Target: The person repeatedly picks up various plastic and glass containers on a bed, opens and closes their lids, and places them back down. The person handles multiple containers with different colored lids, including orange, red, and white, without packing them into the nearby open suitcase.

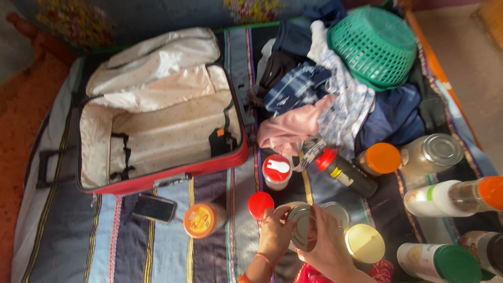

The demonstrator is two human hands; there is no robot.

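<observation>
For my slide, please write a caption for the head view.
Both hands hold a silver-lidded jar beside an open suitcase.

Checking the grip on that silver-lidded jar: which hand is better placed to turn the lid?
Probably the right hand: it lies over the silver lid, fingers spread across its top. The left hand cups the jar's side, nearer the red lid, so it seems better suited to steadying.

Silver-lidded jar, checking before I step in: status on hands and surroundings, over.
Left hand and right hand both grip the silver-lidded jar. Red-capped jar and yellow-lidded jar crowd it. Open suitcase sits apart.
</observation>
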